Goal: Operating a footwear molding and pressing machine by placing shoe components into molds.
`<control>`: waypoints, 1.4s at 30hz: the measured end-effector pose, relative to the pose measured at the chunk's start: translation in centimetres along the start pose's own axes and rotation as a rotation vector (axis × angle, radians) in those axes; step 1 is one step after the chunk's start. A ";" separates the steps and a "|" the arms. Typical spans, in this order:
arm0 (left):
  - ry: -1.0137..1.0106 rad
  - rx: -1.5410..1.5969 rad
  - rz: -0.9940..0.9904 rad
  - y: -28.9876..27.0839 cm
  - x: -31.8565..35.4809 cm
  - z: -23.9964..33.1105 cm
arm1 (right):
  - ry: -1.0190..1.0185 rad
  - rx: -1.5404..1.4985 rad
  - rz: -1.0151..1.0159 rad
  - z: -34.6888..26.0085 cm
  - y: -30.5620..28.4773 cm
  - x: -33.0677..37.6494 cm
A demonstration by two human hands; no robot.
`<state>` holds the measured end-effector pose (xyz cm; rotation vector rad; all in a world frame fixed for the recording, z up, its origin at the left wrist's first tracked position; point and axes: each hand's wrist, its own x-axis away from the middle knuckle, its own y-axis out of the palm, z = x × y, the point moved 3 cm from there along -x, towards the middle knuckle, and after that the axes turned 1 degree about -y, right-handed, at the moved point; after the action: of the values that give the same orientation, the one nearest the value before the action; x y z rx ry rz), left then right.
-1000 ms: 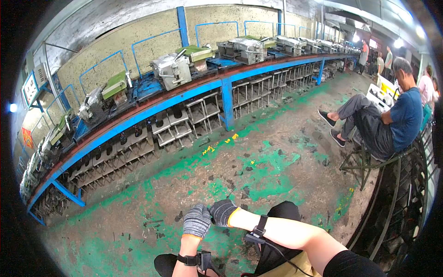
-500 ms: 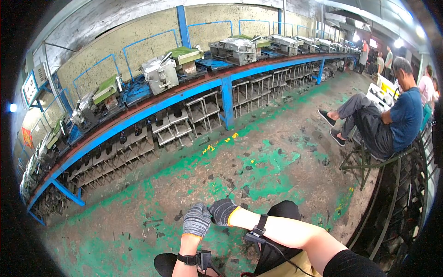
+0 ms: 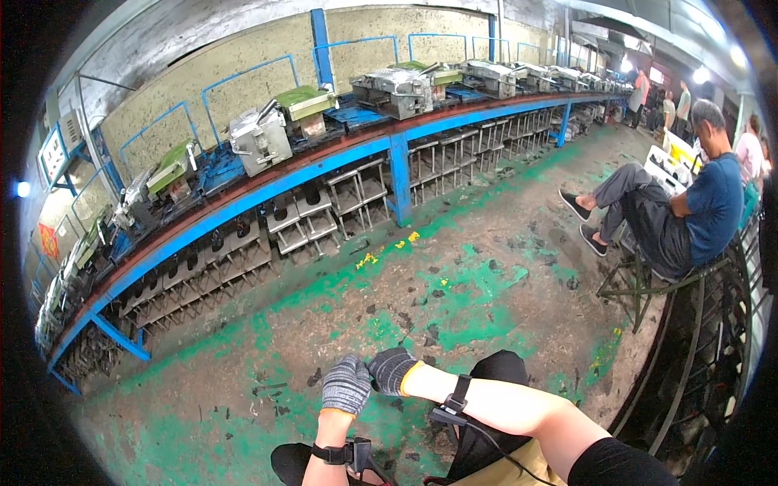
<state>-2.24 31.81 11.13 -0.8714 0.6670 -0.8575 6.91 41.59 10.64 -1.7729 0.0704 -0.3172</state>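
My left hand (image 3: 346, 385), in a grey striped knit glove with an orange cuff, is closed with its fingers curled under. Beside it my right hand (image 3: 394, 371), in a darker grey glove, is closed too, its knuckles close to the left hand's. Both are held low above the floor, in front of my knees. The gloves' backs face up and hide the palms, so I cannot make out anything inside. A black strap with a small dark device (image 3: 359, 454) is on my left wrist, and a similar strapped device (image 3: 448, 415) is on my right.
Across the stained green floor (image 3: 478, 304) runs a long blue-framed line (image 3: 340, 153) carrying metal moulds (image 3: 261, 139) and green-topped blocks (image 3: 304, 101). Metal racks (image 3: 306, 229) stand underneath. At right a person in blue (image 3: 703, 202) sits beside dark curved rails (image 3: 689, 348); several people stand farther back.
The moulds and green-topped blocks on the line have shifted to the left. My hands and the seated person have stayed almost still.
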 end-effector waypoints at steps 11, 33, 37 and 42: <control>0.003 0.001 -0.006 0.1 0.0 -0.1 | 0.005 -0.012 -0.045 -0.1 -0.4 0.1; 0.008 -0.006 -0.011 -0.1 0.1 0.1 | -0.012 0.011 -0.012 0.0 0.3 -0.1; 0.007 -0.003 -0.014 0.0 0.1 0.0 | -0.016 0.010 -0.006 0.0 0.2 0.0; 0.019 0.003 -0.006 0.1 0.1 0.0 | -0.008 0.008 -0.031 -0.1 -0.1 0.1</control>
<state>-2.21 31.74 11.05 -0.8633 0.6803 -0.8727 6.92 41.49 10.80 -1.7686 0.0358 -0.3325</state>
